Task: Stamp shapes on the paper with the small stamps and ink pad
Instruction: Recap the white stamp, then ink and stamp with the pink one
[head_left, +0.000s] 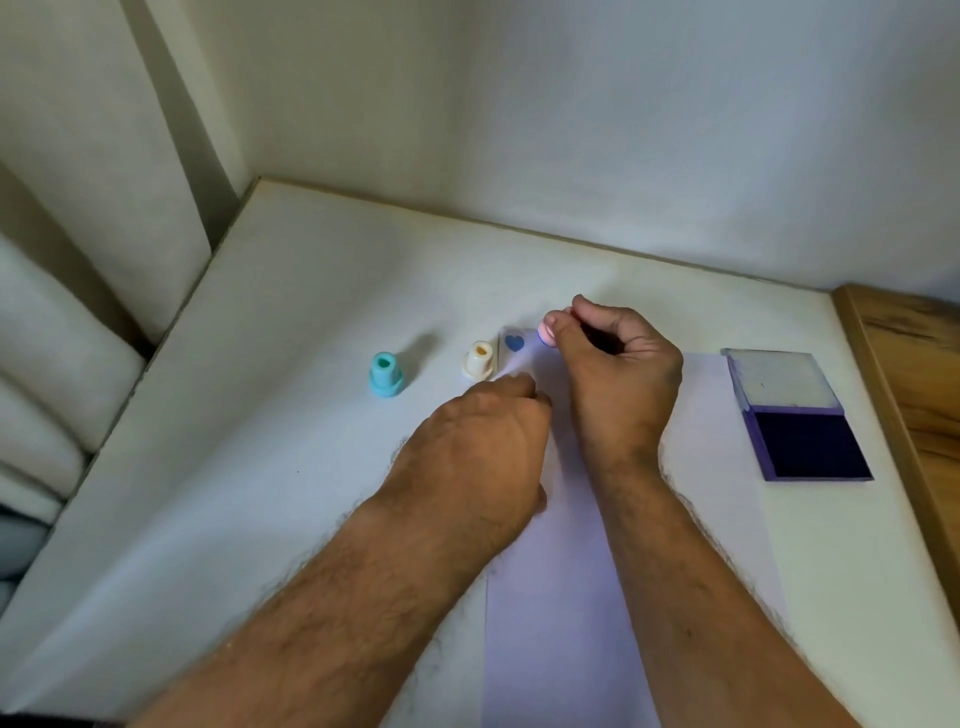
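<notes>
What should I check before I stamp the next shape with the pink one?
1. Pink stamp held in right hand: ok.
2. Blue heart print clear of the stamp: ok.
3. Left hand resting on the paper: ok.
4. Ink pad lid open, within reach on the right: ok.
5. Enough ink on the stamp face: cannot tell.
6. Teal stamp and cream stamp upright, off to the left: ok.

I see matt white paper (550, 623) on a smooth matt table (260, 441), glossy plastic teal stamp (385, 375), cream stamp (478, 359), grained wood board (914, 374).
</notes>
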